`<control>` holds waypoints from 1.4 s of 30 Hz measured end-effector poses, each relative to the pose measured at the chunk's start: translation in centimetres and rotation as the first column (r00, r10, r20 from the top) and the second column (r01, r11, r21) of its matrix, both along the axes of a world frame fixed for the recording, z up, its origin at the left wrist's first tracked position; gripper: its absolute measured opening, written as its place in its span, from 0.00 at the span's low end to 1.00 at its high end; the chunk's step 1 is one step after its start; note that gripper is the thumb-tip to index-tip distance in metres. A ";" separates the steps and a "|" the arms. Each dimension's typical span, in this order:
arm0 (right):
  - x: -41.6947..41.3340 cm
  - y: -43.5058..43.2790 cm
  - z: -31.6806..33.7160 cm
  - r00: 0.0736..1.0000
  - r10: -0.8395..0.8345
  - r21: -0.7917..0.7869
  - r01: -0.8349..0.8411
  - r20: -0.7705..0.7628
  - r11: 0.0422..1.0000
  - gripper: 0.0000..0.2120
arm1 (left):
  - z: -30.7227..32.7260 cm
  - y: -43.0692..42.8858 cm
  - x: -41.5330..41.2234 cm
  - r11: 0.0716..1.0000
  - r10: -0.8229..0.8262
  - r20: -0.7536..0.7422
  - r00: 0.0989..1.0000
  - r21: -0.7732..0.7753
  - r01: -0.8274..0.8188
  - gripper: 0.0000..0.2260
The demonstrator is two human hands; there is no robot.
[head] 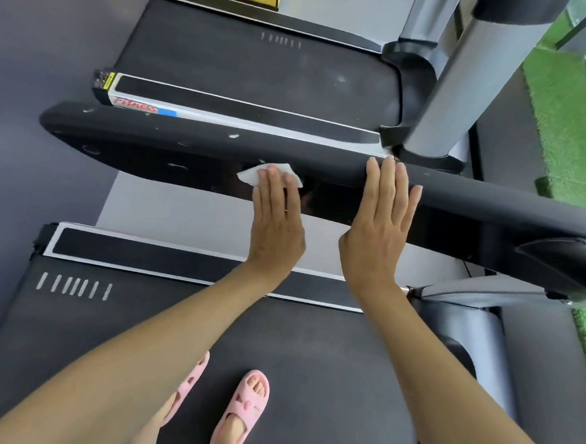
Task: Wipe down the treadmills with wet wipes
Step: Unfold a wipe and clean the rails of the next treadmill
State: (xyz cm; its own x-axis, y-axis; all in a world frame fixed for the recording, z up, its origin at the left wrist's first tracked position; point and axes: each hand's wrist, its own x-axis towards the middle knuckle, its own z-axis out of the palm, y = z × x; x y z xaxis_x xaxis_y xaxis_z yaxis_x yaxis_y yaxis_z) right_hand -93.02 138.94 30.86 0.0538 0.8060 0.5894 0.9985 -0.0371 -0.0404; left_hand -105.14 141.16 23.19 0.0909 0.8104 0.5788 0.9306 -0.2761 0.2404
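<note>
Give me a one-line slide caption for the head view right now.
Left hand presses a white wet wipe flat on the treadmill's black side rail; right hand rests flat beside it.

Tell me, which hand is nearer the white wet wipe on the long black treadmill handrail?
Left. The left hand presses flat on the white wet wipe; the right hand rests on the black handrail to the wipe's right, apart from it.

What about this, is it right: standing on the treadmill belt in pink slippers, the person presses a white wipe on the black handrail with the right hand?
Only the hand is wrong. In the head view the left hand presses the white wipe on the black handrail; the right hand lies flat beside it, without a wipe. The pink slippers on the treadmill belt are correct.
</note>
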 end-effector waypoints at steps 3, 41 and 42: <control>-1.2 0.1 -0.1 0.998 -0.063 0.006 0.063 -0.031 0.998 0.38 | 0.1 -0.1 1.0 0.999 0.017 0.023 1.000 -0.049 -0.015 0.29; -17.5 4.5 0.5 0.850 0.521 -0.125 -0.510 0.082 0.851 0.30 | -2.0 2.4 -12.8 0.892 0.399 0.408 0.821 -0.380 -0.244 0.37; -17.5 4.9 0.0 0.860 0.505 -0.107 -0.497 0.066 0.861 0.30 | -1.3 2.7 -13.2 0.843 0.496 0.472 0.729 -0.462 -0.274 0.41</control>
